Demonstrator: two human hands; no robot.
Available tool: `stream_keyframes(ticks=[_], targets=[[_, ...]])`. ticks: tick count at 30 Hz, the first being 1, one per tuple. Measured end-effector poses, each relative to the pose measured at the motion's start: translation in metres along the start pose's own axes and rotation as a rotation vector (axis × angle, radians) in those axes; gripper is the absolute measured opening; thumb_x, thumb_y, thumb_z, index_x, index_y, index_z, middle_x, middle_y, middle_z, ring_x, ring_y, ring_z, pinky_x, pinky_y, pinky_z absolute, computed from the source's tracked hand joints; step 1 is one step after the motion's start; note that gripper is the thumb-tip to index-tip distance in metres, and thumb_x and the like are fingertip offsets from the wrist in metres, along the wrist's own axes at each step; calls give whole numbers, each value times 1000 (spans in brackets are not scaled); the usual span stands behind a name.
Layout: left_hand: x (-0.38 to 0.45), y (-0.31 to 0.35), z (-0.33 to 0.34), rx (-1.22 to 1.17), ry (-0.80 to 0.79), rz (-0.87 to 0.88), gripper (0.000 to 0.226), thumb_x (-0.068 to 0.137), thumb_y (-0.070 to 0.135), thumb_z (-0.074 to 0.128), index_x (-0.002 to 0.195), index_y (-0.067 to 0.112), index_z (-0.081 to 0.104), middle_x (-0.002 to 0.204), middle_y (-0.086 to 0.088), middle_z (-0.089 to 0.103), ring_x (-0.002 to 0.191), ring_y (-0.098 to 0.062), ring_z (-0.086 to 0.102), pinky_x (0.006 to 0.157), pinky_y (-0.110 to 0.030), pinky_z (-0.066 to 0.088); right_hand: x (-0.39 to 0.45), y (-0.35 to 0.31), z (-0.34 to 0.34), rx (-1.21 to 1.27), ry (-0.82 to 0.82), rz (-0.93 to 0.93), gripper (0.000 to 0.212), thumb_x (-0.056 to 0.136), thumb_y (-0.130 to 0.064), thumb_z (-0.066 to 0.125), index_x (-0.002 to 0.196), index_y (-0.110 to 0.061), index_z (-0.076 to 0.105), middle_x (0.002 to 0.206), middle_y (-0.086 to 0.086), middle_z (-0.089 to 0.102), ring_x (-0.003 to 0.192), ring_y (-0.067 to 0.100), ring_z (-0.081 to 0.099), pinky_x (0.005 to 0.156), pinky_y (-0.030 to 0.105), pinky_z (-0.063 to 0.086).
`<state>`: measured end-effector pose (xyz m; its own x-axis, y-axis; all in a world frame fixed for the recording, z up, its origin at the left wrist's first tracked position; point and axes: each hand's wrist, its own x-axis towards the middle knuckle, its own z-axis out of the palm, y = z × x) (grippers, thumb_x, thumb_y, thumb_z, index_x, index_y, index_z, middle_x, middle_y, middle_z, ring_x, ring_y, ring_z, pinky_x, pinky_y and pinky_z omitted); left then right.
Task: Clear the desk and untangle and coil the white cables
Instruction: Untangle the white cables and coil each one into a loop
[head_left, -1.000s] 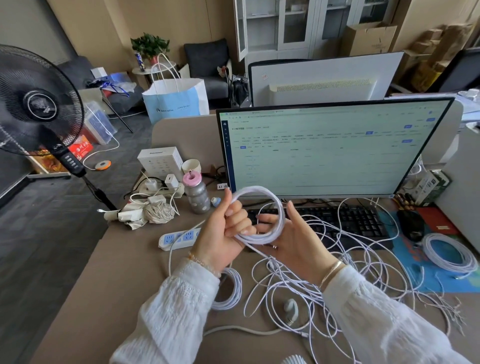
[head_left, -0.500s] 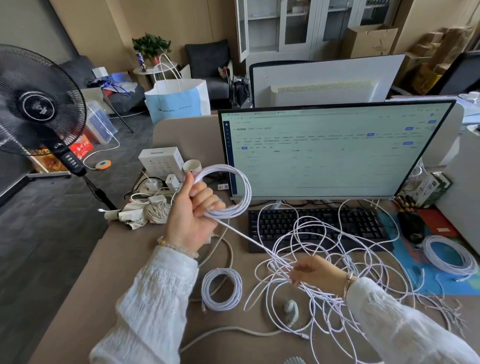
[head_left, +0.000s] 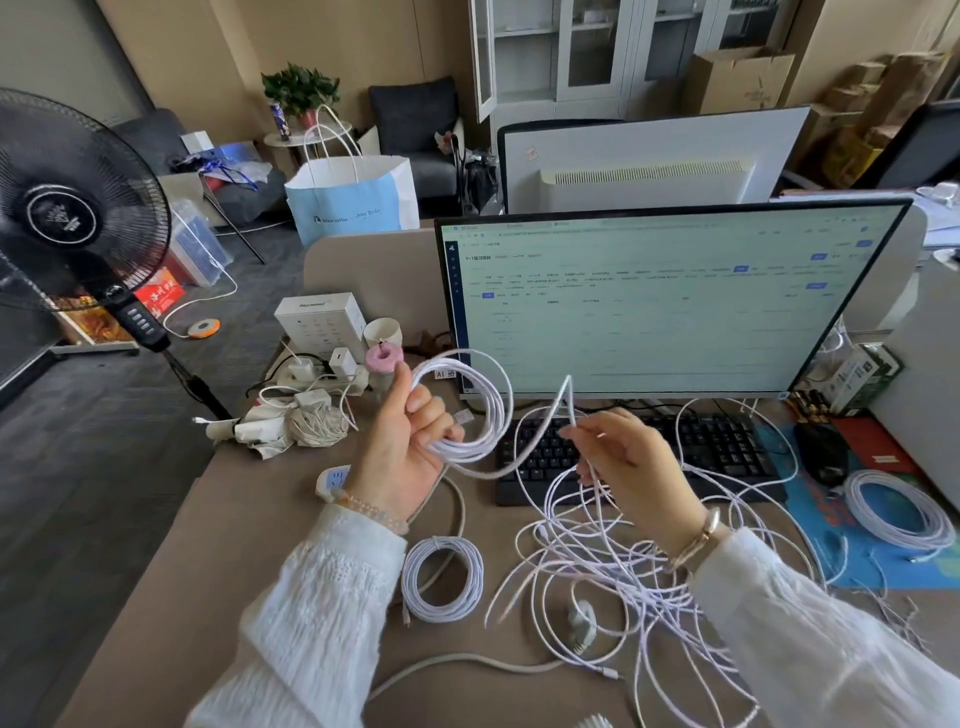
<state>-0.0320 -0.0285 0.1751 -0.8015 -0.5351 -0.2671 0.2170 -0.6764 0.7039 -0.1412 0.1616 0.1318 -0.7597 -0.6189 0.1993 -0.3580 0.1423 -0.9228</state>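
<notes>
Left hand (head_left: 400, 452) up above the beige desk (head_left: 218, 561), fingers curled round a half-built coil of thin white cable (head_left: 470, 410), thumb straight up beside the loops. The right hand (head_left: 631, 462) pinches the same cable's free run between thumb and fingertips, lifting a peak of it in front of the black keyboard (head_left: 701, 441). Below lies the loose white tangle of cables (head_left: 613, 571), spread across the desk. Two finished white coils are parked: one near the left sleeve (head_left: 441, 577), one on the blue mat at right (head_left: 898, 514).

To do this well, I'd say: feed each new loop to match the ones held, let the cable slide through the pinch to shed twist, and draw slack gently so the tangle doesn't cinch into a knot.
</notes>
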Motion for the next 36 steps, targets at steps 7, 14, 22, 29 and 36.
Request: stream_keyframes(ticks=[7,14,22,29,36], targets=[[1,-31,14,213,124,81,47,98,49,45,66,15,43,49,-1,52,45,-13,53,58,-28,50,-12,-53,22,153,105,-57,11,81,-9,73,83,-11,63,67,4,67,56,16,63,53,26,53],[-16,-48,36,113,47,-77,52,94,56,44,59,17,42,55,2,52,44,-13,57,45,-18,45,-12,-56,44,113,-7,80,13,76,-22,78,68,-15,70,56,7,67,49,19,62,55,38,54],[-18,-57,38,155,66,-106,58,92,62,46,55,18,56,72,-1,67,74,-20,68,75,-35,56,-16,-67,39,732,-45,399,16,79,-1,72,70,2,60,63,21,63,48,23,60,52,30,53],[-10,-37,37,51,153,14,49,95,56,42,69,15,52,53,5,56,50,-10,59,71,-31,55,-14,-67,20,804,-49,331,51,95,-42,42,73,-5,68,80,17,70,79,28,67,82,39,54],[-19,-29,27,-99,-199,-162,53,100,52,35,57,21,36,44,10,26,36,-4,25,44,-18,32,1,-58,12,588,137,287,29,98,-19,52,75,-3,59,47,1,51,45,20,61,47,30,55]])
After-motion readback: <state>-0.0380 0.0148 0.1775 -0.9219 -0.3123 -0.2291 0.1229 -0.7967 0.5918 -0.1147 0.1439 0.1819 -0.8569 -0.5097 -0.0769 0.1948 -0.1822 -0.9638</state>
